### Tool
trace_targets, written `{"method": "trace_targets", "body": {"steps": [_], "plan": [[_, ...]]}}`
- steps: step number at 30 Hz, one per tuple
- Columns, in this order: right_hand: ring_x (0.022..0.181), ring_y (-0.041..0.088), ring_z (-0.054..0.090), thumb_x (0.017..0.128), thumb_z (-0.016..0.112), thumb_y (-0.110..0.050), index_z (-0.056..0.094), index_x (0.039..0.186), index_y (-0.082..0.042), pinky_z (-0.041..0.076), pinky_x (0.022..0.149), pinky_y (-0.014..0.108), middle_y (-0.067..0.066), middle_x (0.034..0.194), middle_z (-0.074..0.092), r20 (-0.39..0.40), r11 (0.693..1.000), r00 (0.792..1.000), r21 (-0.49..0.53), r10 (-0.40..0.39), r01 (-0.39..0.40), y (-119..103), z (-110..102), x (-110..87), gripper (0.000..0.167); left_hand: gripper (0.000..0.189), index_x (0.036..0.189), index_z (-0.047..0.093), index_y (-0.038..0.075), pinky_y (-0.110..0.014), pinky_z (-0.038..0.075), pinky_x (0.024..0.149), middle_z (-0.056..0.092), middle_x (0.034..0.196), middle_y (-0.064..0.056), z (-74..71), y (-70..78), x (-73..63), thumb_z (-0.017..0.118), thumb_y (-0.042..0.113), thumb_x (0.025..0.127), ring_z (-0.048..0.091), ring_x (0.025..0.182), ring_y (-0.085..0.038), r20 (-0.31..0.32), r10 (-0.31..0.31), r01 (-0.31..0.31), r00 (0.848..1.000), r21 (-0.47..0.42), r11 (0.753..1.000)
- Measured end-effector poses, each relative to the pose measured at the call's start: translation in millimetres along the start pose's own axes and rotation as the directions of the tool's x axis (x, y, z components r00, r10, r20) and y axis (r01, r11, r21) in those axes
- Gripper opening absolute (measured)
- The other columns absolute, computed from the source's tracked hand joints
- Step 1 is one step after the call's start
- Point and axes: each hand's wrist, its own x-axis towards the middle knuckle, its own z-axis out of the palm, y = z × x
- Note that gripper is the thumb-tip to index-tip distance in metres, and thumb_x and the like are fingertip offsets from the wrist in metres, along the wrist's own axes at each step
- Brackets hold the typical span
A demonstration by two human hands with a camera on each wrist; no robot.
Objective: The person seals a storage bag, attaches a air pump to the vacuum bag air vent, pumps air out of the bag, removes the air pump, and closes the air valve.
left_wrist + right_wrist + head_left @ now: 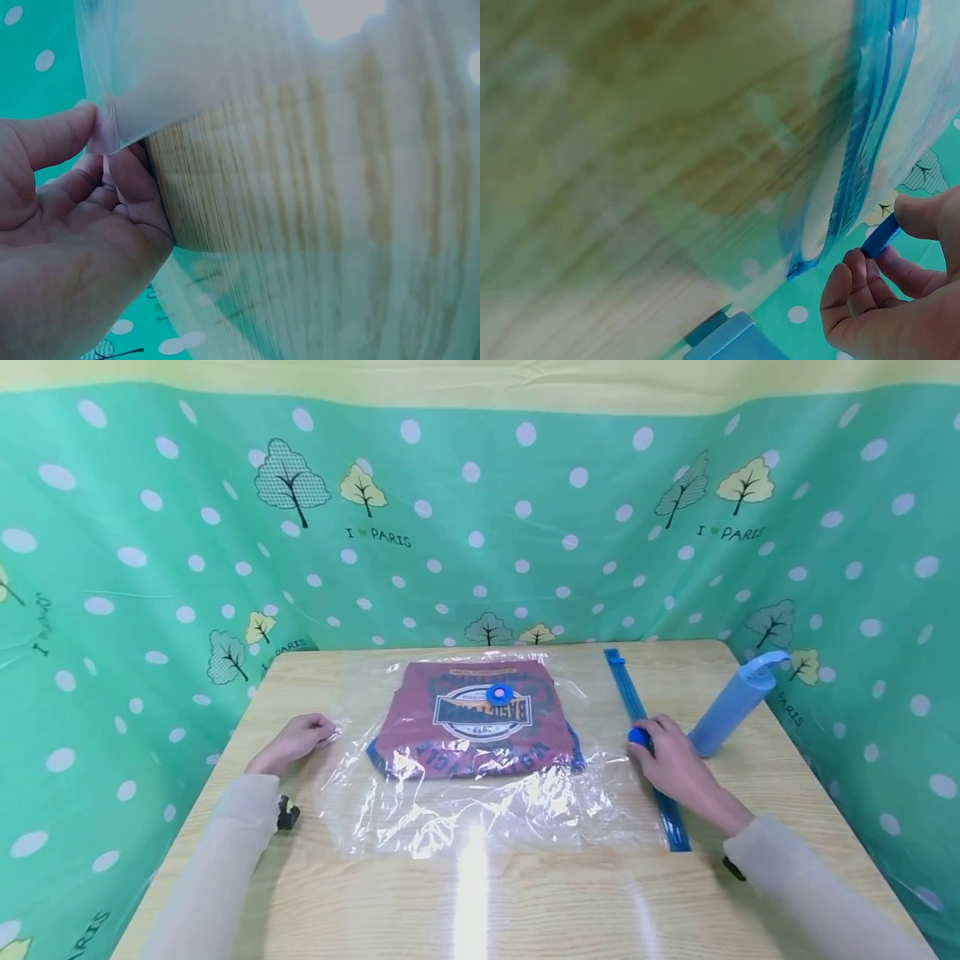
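Clear storage bag [487,814] lies flat mid-table, maroon printed garment [405,714] inside it, under the film. Garment is roughly centred, its edges apart from the blue zip strip [630,689], probably so no fabric gets caught in the seal. Blue valve [499,695] faces up over the print, pink centre uncovered, so nothing blocks access to it from above.

Left hand [296,743] pinches the bag's left edge between thumb and fingers; left wrist view has the film gathered there. Likely there to keep the sheet spread and stop it skating on the smooth wooden table [360,910].

Right hand [678,768] grips a blue disc [638,737] between thumb and fingertips, over the strip in the head view. Right wrist view gives it edge-on, apart from the strip. Reads as the valve cap, held by the rim for control; can't confirm.

Slider [615,662] sits at the strip's far end, which suggests the zip is run shut; can't verify the seal. Blue hand pump [727,710] stands right of the strip, just past the right hand: off the film, within reach.
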Motion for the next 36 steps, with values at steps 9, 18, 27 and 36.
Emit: {"method": "trace_targets", "body": {"steps": [9,18,27,36], "plan": [[0.109,0.047,0.061,0.104,0.066,-0.010,0.057,0.137,0.014,0.052,0.091,0.065,0.032,0.124,0.057,-0.013,1.000,1.000,-0.004,0.005,-0.005,6,-4,-12.6,0.042,0.019,0.110,0.060,-0.005,-0.027,0.043,0.071,0.055,0.088,-0.002,1.4,2.5,-2.2,0.052,0.013,0.110,0.048,0.083,-0.017,-0.004,-0.024,0.024,1.000,-0.002,1.000],[0.110,0.047,0.059,0.105,0.065,-0.009,0.056,0.136,0.014,0.051,0.092,0.066,0.033,0.126,0.056,-0.011,0.999,0.999,-0.006,0.041,-0.041,16,-11,-27.9,0.040,0.020,0.112,0.059,-0.005,-0.028,0.043,0.072,0.055,0.089,-0.003,0.5,4.0,-2.9,0.052,0.014,0.110,0.048,0.083,-0.017,-0.004,-0.033,0.033,0.999,0.000,0.999],[0.114,0.054,0.057,0.105,0.065,-0.008,0.055,0.134,0.017,0.050,0.094,0.070,0.036,0.127,0.053,-0.024,0.998,0.997,0.002,0.068,-0.068,23,-14,-43.5,0.040,0.019,0.108,0.059,-0.003,-0.028,0.041,0.070,0.054,0.085,-0.003,-0.4,5.7,-2.5,0.051,0.014,0.111,0.047,0.079,-0.017,-0.019,-0.030,0.030,0.999,0.012,0.999],[0.110,0.057,0.058,0.100,0.068,0.000,0.055,0.131,0.022,0.051,0.088,0.071,0.040,0.122,0.054,-0.056,0.999,0.998,-0.017,0.034,-0.035,33,-23,-58.1,0.040,0.015,0.103,0.060,-0.004,-0.026,0.041,0.067,0.053,0.084,-0.002,0.8,2.8,-3.5,0.053,0.008,0.109,0.047,0.076,-0.014,-0.004,0.007,-0.007,1.000,-0.023,1.000]]}}
